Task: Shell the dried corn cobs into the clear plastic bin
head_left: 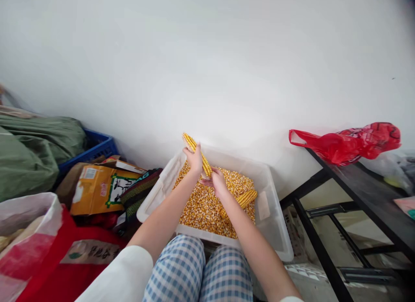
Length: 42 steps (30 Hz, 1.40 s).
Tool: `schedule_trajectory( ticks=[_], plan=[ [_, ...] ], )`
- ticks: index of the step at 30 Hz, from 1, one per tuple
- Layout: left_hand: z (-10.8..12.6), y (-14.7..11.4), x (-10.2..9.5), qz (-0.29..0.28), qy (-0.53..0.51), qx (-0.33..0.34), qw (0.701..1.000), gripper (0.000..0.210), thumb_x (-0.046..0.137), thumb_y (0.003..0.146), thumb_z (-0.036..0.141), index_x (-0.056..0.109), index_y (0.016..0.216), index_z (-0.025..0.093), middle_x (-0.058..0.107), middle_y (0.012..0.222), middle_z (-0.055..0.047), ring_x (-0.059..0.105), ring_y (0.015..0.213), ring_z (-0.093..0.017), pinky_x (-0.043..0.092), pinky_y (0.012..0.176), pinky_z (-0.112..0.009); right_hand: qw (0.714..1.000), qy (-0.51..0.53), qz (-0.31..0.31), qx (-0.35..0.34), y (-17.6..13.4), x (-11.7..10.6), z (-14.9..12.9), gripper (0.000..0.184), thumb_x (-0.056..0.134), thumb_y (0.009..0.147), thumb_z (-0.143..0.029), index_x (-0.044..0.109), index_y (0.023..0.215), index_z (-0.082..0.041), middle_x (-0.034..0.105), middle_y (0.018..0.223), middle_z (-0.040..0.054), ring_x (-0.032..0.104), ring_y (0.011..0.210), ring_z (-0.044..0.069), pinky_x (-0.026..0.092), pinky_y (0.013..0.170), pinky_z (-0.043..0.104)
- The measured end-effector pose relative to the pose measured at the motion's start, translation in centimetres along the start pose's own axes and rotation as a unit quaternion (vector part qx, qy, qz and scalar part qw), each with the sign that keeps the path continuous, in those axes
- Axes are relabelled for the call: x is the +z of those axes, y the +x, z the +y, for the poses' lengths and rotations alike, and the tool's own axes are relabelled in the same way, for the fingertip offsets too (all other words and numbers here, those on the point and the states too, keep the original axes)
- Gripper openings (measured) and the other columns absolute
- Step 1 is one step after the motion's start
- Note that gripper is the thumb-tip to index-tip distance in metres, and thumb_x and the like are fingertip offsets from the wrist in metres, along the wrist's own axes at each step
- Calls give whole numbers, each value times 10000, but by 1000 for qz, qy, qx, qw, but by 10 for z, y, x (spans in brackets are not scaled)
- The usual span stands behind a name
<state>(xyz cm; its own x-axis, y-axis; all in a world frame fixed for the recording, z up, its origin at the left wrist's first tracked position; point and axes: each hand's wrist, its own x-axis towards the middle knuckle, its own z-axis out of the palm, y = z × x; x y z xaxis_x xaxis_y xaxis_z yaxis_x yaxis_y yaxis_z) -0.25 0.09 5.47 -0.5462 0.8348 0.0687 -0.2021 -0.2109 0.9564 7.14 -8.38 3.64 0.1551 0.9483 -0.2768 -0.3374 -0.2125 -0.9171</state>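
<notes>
An ear of corn (190, 142) with yellow kernels slants above a translucent plastic bin (275, 215). My left hand (194, 158) is closed around its middle, and the upper tip sticks out beyond the fingers. At the lower end, my right hand (216, 181) is closed on the same ear; its fingertips are partly hidden. Loose corn kernels (201, 209) fill much of the bin beneath both hands. Another ear of corn (248, 198) rests on the kernels, partly covered by my right forearm.
To the left are a blue crate (97, 148) with green cloth, an orange cardboard box (94, 189) and a red bag (74, 267). On the right, a black metal-framed rack (350, 185) carries a red plastic bag (353, 142). A white wall (207, 68) rises behind the bin.
</notes>
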Motion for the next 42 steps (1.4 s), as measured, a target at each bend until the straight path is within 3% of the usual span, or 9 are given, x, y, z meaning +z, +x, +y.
schedule_trajectory(
  ticks=[4, 7, 11, 17, 24, 30, 36, 39, 42],
  plan=[
    [8, 7, -5, 32, -6, -25, 999, 416, 588, 718, 497, 356, 914, 213, 568, 914, -49, 569, 824, -185, 428, 735, -301, 993, 39, -109, 7, -1, -7, -6, 361, 413, 649, -138, 526, 988, -190, 640, 867, 9, 639, 577, 133, 544, 532, 278],
    [13, 10, -8, 48, 0, -45, 998, 398, 591, 724, 475, 354, 903, 210, 569, 932, -57, 569, 852, -188, 424, 768, -309, 991, 27, -129, -8, -2, -6, -7, 377, 443, 651, -149, 538, 1013, -201, 640, 912, 7, 650, 626, 140, 546, 552, 277],
    [12, 8, -8, 46, 10, -42, 998, 394, 584, 728, 480, 355, 903, 211, 570, 923, -56, 571, 842, -187, 425, 768, -309, 993, 13, -116, -12, -2, -2, -5, 371, 433, 655, -122, 544, 1003, -188, 645, 869, 8, 647, 609, 127, 546, 568, 264],
    [3, 0, -1, 3, -5, -5, 1000, 439, 590, 705, 520, 357, 932, 225, 563, 882, -34, 568, 785, -184, 426, 719, -299, 1000, 7, -8, -5, 1, -3, -1, 321, 429, 656, -81, 527, 941, -190, 644, 825, 3, 634, 547, 115, 549, 553, 268],
    [7, 6, -4, 27, -41, -32, 998, 414, 591, 716, 494, 350, 910, 218, 542, 919, -48, 554, 844, -181, 411, 749, -292, 992, 37, -124, 9, 1, -11, -8, 323, 430, 674, -170, 538, 978, -175, 670, 823, 28, 656, 616, 157, 549, 573, 295],
    [5, 2, -4, 13, -20, -20, 1000, 447, 592, 702, 524, 355, 930, 222, 547, 886, -36, 558, 811, -187, 412, 733, -297, 994, 18, -105, 5, -1, -7, -7, 258, 463, 690, -153, 542, 935, -176, 656, 790, 12, 634, 537, 127, 551, 567, 286],
    [6, -14, 2, -47, -40, 19, 998, 450, 611, 703, 500, 370, 964, 224, 551, 897, -41, 559, 807, -181, 415, 719, -286, 1000, 1, -20, 22, 2, -7, -4, 219, 476, 682, -106, 538, 878, -184, 627, 695, -24, 565, 449, 78, 552, 544, 261],
    [9, -11, 3, -37, -73, -6, 997, 428, 625, 699, 469, 381, 945, 219, 546, 874, -30, 562, 795, -170, 426, 706, -277, 998, 23, -55, 34, 4, -11, -6, 218, 458, 687, -121, 543, 879, -183, 632, 702, -15, 580, 479, 94, 549, 546, 269],
    [14, -2, 0, -31, -140, -77, 987, 414, 599, 710, 471, 374, 943, 214, 532, 766, 0, 569, 669, -154, 445, 625, -279, 991, 74, -103, 34, 3, -14, -11, 197, 418, 748, -212, 532, 908, -189, 638, 724, -2, 614, 544, 132, 549, 562, 307]
  ],
)
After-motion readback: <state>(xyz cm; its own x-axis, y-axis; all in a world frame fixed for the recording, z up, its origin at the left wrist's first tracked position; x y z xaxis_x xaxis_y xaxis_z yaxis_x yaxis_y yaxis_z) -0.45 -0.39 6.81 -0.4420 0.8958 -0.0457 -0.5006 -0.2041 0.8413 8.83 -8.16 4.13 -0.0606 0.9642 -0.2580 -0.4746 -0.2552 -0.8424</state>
